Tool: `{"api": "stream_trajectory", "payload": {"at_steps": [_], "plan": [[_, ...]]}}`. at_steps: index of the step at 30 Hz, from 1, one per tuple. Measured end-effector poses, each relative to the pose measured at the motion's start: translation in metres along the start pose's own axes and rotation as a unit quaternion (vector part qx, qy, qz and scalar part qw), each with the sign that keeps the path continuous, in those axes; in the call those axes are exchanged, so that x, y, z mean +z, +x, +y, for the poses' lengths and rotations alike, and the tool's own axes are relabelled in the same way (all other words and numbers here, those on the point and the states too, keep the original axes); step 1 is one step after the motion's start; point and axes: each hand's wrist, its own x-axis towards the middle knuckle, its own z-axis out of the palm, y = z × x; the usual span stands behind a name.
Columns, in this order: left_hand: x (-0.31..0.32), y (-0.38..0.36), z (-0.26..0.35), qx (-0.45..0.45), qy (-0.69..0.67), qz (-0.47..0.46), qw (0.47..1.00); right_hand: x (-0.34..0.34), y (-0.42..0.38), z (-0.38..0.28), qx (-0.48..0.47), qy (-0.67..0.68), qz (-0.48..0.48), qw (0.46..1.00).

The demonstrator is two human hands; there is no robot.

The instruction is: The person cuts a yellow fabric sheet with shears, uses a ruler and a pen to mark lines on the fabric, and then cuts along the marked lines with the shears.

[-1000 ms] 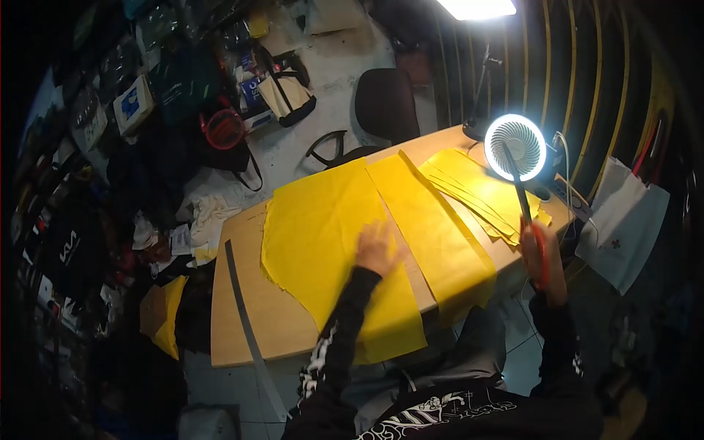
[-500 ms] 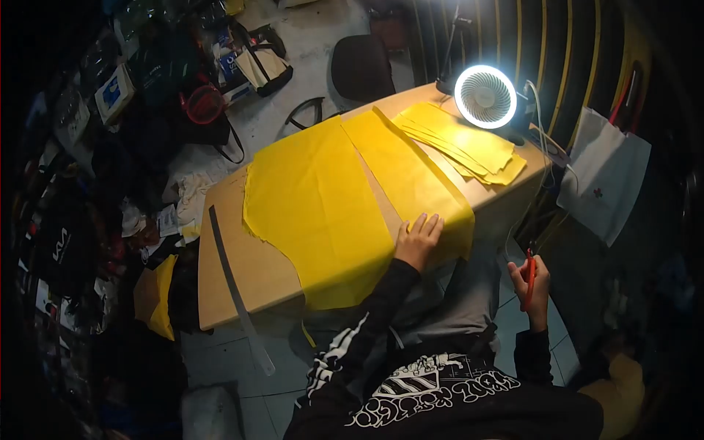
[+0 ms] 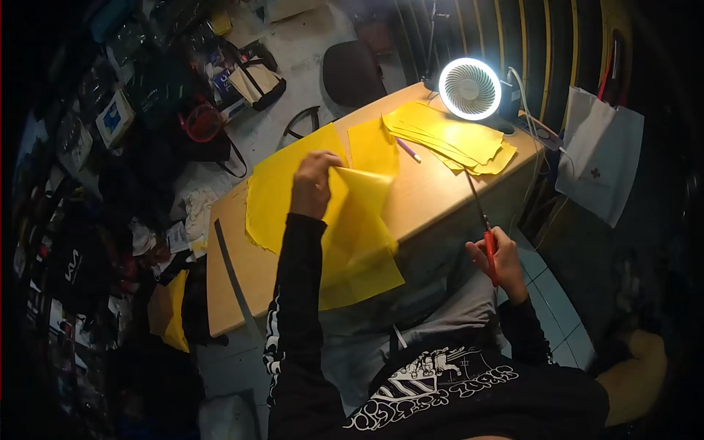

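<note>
Pinched in my left hand (image 3: 314, 183) is the edge of a yellow sheet (image 3: 359, 209), lifted and folded over toward the left above the table. Another part of the yellow material (image 3: 282, 191) lies flat under and behind that hand. My right hand (image 3: 504, 264) is closed round the red handles of scissors (image 3: 490, 253), whose blades point up toward the table's front edge. A stack of cut yellow pieces (image 3: 447, 136) rests near the lit round fan (image 3: 470, 89). Beside the stack lies a purple pen (image 3: 408, 149).
The wooden table (image 3: 433, 198) runs diagonally, with a metal ruler (image 3: 235, 275) overhanging its front left edge. A white bag (image 3: 601, 158) hangs at the right. Behind the table stands a dark chair (image 3: 353, 73). Bags and clutter fill the left side.
My left hand has moved left and up, folding the sheet's right part over and uncovering the pen and table. My right hand has brought the scissors left and slightly up.
</note>
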Motion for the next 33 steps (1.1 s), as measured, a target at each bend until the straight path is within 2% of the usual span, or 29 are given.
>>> {"api": "stream_trajectory", "payload": {"at_steps": [1, 3, 4, 6, 7, 8, 10, 11, 13, 14, 18, 23, 26, 29, 31, 33], "plan": [[-0.014, 0.007, -0.004, -0.007, -0.026, 0.010, 1.000, 0.005, 0.005, -0.003, -0.008, 0.010, -0.015, 1.000], [-0.023, 0.008, -0.033, -0.045, -0.105, 0.034, 0.993, 0.019, 0.014, -0.012, 0.045, 0.054, -0.043, 0.997], [-0.031, 0.007, -0.041, -0.038, -0.101, 0.007, 0.994, 0.027, 0.018, -0.017, 0.069, 0.098, -0.062, 0.991], [-0.034, -0.003, -0.059, -0.072, -0.192, -0.009, 0.979, 0.043, 0.031, -0.020, 0.114, 0.177, -0.113, 0.971], [-0.036, -0.011, -0.062, -0.092, -0.236, -0.018, 0.967, 0.054, 0.037, -0.022, 0.106, 0.220, -0.134, 0.960], [-0.042, -0.021, -0.064, -0.079, -0.191, -0.037, 0.978, 0.065, 0.043, -0.025, 0.099, 0.264, -0.155, 0.947], [-0.051, -0.044, -0.058, -0.142, -0.205, -0.061, 0.966, 0.090, 0.055, -0.025, 0.101, 0.322, -0.197, 0.920], [-0.056, -0.054, -0.054, -0.174, -0.211, -0.072, 0.959, 0.103, 0.062, -0.027, 0.115, 0.344, -0.179, 0.915], [-0.069, -0.061, -0.030, -0.143, -0.199, -0.081, 0.966, 0.129, 0.074, -0.039, 0.142, 0.385, -0.143, 0.901], [-0.075, -0.064, -0.022, -0.127, -0.193, -0.085, 0.969, 0.137, 0.080, -0.047, 0.146, 0.451, -0.138, 0.870], [-0.094, -0.088, -0.020, -0.099, -0.162, -0.117, 0.975, 0.167, 0.105, -0.048, 0.138, 0.455, -0.031, 0.879], [-0.111, -0.106, -0.023, -0.127, -0.164, -0.079, 0.975, 0.175, 0.134, -0.034, 0.138, 0.413, 0.009, 0.900], [-0.114, -0.118, -0.030, -0.131, -0.188, -0.043, 0.972, 0.184, 0.153, -0.017, 0.125, 0.350, 0.066, 0.926], [-0.118, -0.124, -0.035, -0.152, -0.213, -0.038, 0.964, 0.192, 0.175, 0.005, 0.099, 0.258, 0.080, 0.958], [-0.116, -0.123, -0.034, -0.149, -0.223, -0.038, 0.963, 0.186, 0.176, -0.006, 0.070, 0.105, 0.050, 0.991], [-0.115, -0.125, -0.035, -0.146, -0.214, -0.036, 0.965, 0.175, 0.173, -0.025, 0.021, -0.087, 0.004, 0.996]]}}
